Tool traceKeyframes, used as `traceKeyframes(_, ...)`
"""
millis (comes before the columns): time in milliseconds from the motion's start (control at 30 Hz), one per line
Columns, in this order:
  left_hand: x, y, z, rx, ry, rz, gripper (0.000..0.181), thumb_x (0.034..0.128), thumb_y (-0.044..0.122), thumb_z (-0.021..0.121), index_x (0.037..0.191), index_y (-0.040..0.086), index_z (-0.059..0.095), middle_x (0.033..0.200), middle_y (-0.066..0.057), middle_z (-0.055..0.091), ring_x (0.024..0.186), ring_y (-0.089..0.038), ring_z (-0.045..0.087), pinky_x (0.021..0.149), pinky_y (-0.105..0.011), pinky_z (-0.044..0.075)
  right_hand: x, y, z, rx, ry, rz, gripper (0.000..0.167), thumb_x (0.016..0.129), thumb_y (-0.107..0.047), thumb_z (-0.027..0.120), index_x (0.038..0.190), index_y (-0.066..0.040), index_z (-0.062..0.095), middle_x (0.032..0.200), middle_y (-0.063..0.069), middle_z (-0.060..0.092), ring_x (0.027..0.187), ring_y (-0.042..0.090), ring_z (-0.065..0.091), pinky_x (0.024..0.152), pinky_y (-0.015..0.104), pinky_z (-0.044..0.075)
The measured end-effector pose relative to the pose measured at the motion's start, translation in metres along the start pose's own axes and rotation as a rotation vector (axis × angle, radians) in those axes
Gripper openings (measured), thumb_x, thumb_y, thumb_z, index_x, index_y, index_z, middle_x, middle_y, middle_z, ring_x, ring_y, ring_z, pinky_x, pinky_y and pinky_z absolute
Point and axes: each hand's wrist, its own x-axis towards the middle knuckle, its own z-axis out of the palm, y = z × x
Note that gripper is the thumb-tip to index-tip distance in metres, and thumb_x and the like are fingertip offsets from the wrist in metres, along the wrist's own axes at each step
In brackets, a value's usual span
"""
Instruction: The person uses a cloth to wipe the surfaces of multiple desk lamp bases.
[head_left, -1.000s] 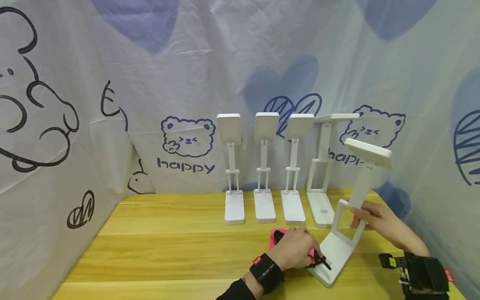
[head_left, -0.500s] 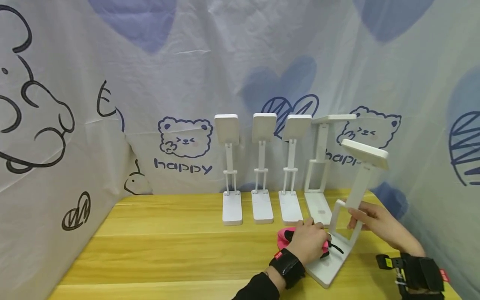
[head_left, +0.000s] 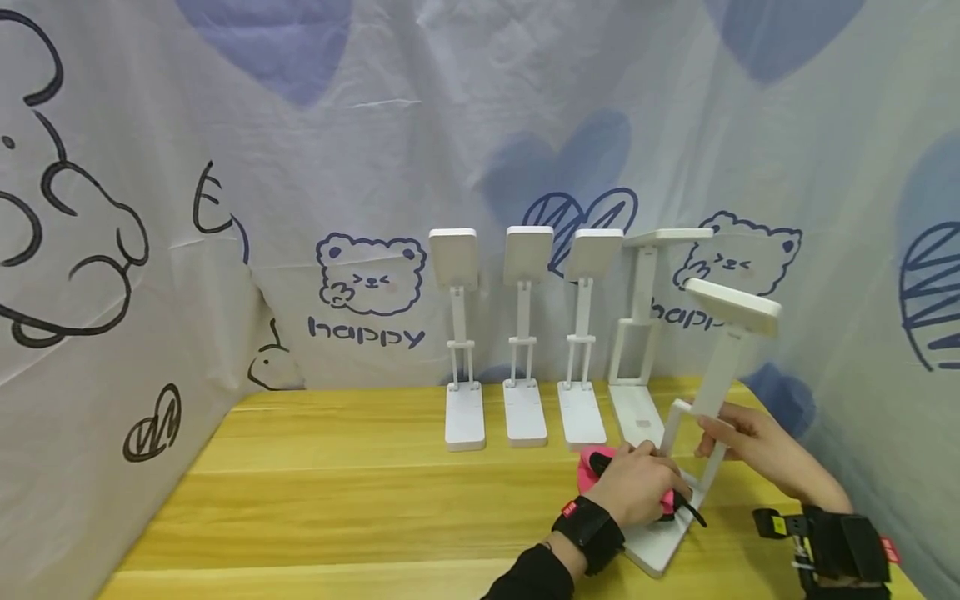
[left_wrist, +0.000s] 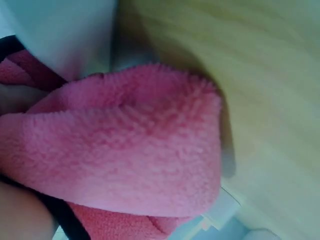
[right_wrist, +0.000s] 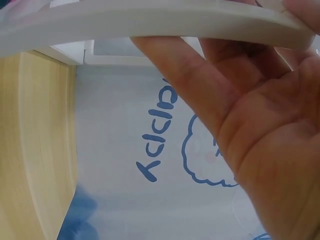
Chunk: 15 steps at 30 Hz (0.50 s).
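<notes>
In the head view a white folding desk lamp stands at the front right of the table, its head tilted. My right hand grips its frame near the middle joint; the right wrist view shows fingers curled behind the white bar. My left hand holds a pink fleecy cloth with black edging against the lamp's base. Close up in the left wrist view, the bunched cloth hides most of the left fingers and part of the base.
Several more white lamps stand in a row along the back of the wooden table, among them one at the left and one with a level head just behind the gripped lamp. A printed curtain encloses the back and sides.
My left hand has slid the pink cloth rightward along the lamp's base, toward the frame's foot. The right hand keeps its grip, and the lamp stays nearly still.
</notes>
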Motion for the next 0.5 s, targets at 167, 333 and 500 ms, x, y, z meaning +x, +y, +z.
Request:
traceKeyframes(167, 0.001, 0.007, 0.000, -0.046, -0.010, 0.031, 0.033, 0.0865, 0.029, 0.074, 0.106, 0.055, 0.069, 0.121, 0.034, 0.059, 0.110, 0.002, 0.045, 0.102, -0.027, 0.034, 0.000, 0.001, 0.001, 0.002, -0.001, -0.007, 0.038, 0.105, -0.032, 0.043, 0.095, -0.002, 0.063, 0.097, 0.008, 0.064, 0.093, 0.015, 0.065, 0.084, 0.043, 0.056)
traceKeyframes(333, -0.004, 0.008, -0.002, -0.087, -0.023, 0.079, 0.030, 0.0862, 0.027, 0.075, 0.101, 0.053, 0.071, 0.118, 0.033, 0.061, 0.109, 0.003, 0.046, 0.105, -0.027, 0.034, -0.001, 0.001, 0.000, 0.008, -0.004, -0.005, 0.039, 0.105, -0.032, 0.043, 0.096, -0.001, 0.063, 0.096, 0.007, 0.064, 0.095, 0.017, 0.066, 0.084, 0.043, 0.056)
traceKeyframes(500, -0.013, 0.008, -0.009, -0.138, -0.085, 0.112, 0.029, 0.0853, 0.024, 0.075, 0.098, 0.050, 0.073, 0.110, 0.036, 0.061, 0.111, 0.005, 0.046, 0.097, -0.022, 0.037, -0.001, 0.000, -0.001, 0.016, 0.000, 0.004, 0.039, 0.105, -0.033, 0.043, 0.096, 0.000, 0.063, 0.094, 0.006, 0.065, 0.094, 0.016, 0.066, 0.082, 0.039, 0.056)
